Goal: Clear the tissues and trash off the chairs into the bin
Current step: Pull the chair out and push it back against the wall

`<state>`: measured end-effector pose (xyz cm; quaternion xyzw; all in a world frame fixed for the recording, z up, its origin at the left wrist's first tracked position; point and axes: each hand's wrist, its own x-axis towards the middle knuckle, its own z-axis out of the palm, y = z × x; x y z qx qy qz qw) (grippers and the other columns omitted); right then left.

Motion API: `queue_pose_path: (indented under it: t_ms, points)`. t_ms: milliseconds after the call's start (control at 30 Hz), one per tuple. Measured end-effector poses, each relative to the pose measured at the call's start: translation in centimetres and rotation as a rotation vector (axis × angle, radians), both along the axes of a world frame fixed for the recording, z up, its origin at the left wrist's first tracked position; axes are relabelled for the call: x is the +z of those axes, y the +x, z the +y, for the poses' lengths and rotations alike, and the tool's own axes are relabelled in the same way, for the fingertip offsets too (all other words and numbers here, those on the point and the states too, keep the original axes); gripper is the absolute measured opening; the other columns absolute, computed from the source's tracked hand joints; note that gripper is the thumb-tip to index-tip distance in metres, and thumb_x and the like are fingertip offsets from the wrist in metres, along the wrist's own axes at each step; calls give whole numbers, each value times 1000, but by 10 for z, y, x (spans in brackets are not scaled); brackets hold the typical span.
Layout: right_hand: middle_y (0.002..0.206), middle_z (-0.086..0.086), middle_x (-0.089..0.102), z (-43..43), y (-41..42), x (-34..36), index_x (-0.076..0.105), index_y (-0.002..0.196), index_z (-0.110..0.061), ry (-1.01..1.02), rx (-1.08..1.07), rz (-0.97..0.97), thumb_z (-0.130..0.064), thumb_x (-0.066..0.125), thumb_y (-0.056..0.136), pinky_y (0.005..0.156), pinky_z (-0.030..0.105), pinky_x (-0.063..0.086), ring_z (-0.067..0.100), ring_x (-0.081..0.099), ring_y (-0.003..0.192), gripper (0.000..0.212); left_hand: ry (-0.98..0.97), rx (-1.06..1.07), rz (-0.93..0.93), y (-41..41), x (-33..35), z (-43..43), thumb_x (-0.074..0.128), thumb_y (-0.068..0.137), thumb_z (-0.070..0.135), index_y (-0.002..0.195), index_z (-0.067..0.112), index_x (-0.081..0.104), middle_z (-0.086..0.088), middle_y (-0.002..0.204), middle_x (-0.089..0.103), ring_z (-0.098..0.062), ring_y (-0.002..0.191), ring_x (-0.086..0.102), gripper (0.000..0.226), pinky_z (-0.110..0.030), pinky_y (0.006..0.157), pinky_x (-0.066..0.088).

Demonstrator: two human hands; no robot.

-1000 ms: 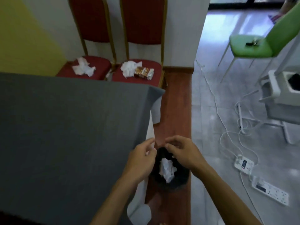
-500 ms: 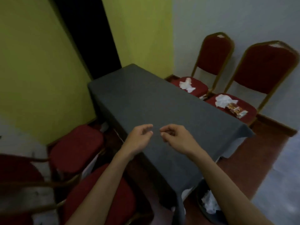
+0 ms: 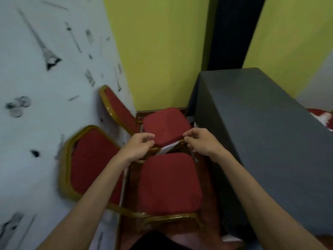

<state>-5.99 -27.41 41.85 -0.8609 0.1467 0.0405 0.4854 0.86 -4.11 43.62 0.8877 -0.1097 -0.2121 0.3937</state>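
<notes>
Two red chairs with gold frames stand between the wall and the table. The near seat [image 3: 169, 183] and the far seat [image 3: 166, 126] both show bare red cushion. My left hand [image 3: 139, 147] and my right hand [image 3: 201, 141] hover over the gap between the seats, fingers loosely curled, nothing in them. A white strip [image 3: 169, 146] shows in that gap; I cannot tell what it is. At the far right edge, a crumpled white tissue [image 3: 322, 117] lies on another red seat beyond the table. The bin is out of view.
A table under a dark grey cloth [image 3: 261, 127] fills the right side, close against the chairs. The near chair's backrest [image 3: 90, 163] leans by a white wall with black drawings [image 3: 45, 105]. A yellow wall [image 3: 162, 51] stands behind.
My view has swung left, from the bin and the littered chairs to the two chairs on the table's other side. Both hands stayed raised in front of me, empty.
</notes>
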Motion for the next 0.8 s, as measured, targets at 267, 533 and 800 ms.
queue_pose_path:
  t_ms: [267,533,800]
  points:
    - [110,-1,71,160,57,-21,72,111,-25,-33,272,81,-31,63,96,92,44,58,21,67,106,18,245,218,-247,27,-11,163,61,95,24,137,17,60,-9,146,55,-27,143,42,42,-35,113,36]
    - [109,-3,65,263,89,-46,68,112,-23,-30,455,204,-30,60,100,87,35,55,20,65,110,16,316,417,-21,55,-99,281,56,67,40,148,27,33,-7,122,65,-32,107,65,85,-50,95,54]
    - [101,-4,67,304,93,-61,66,95,-33,-22,428,232,-31,62,96,88,37,55,21,67,104,4,-307,613,459,33,-135,297,65,81,-15,124,9,66,-12,119,72,-30,109,66,50,-40,91,54]
